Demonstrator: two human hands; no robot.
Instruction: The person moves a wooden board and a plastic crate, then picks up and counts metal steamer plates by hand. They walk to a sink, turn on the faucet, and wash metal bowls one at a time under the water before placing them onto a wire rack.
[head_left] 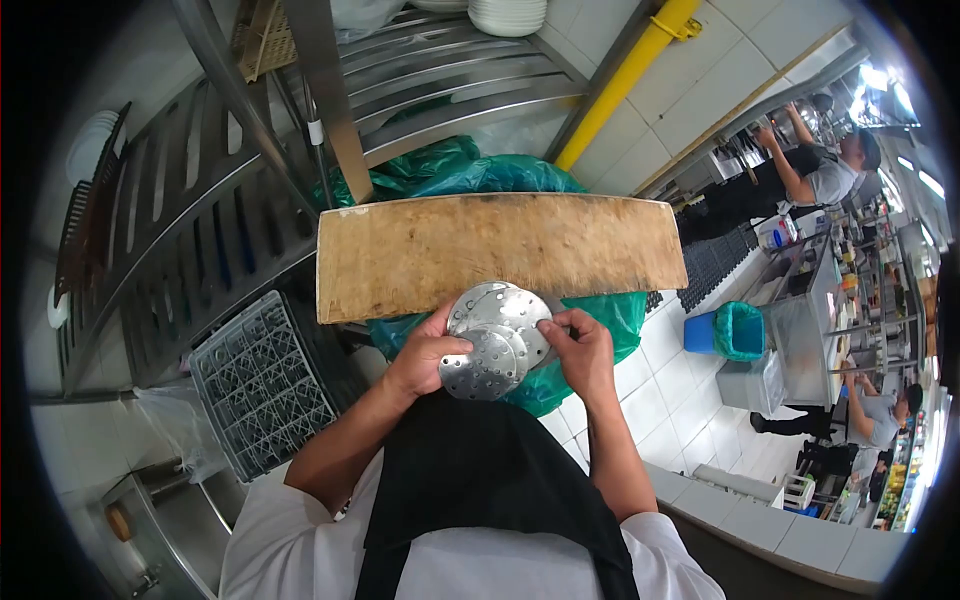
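Observation:
Several round, shiny metal discs with small holes (483, 364) are fanned out between my hands, overlapping one another. My left hand (425, 355) is closed on the discs' left side, its thumb lying over the front disc. At the right, my right hand (580, 350) pinches the edge of a rear disc (520, 312) between thumb and fingers. Just beyond the discs is a worn wooden board (500, 250), stretching across the middle of the view. Green plastic bags (480, 172) show behind and below this board.
Slatted metal shelving (460, 80) stands behind, with stacked white plates (507, 15). A grey compartment rack (265, 385) is at left. A yellow pipe (625, 85) runs up the tiled wall. At right are a blue bin (702, 333), a co-worker (810, 175) and other people.

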